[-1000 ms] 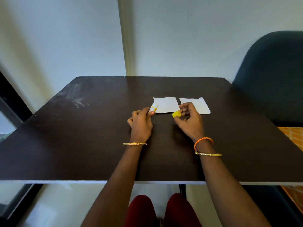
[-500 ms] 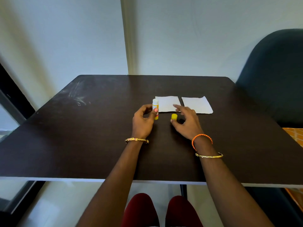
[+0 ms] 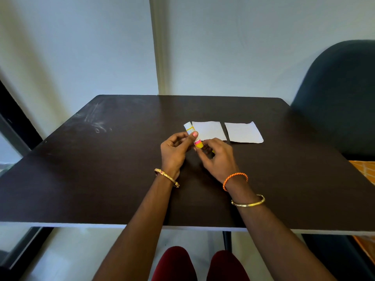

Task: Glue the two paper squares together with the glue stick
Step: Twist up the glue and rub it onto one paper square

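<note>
Glue stick (image 3: 193,134) sits mid-frame, tilted, our left hand (image 3: 174,152) pinching its barrel while right hand (image 3: 218,157) fingers close on its yellow base, likely to twist glue up for the squares (image 3: 210,130).

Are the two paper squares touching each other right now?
Apart. The head view shows a strip of dark table between the left paper square and the right paper square, running the whole length of their facing edges.

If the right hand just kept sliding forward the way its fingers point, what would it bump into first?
Its fingers already touch the yellow base of the glue stick that the left hand holds. Past that, the right hand would probably reach the nearer paper square, though depth is unclear.
</note>
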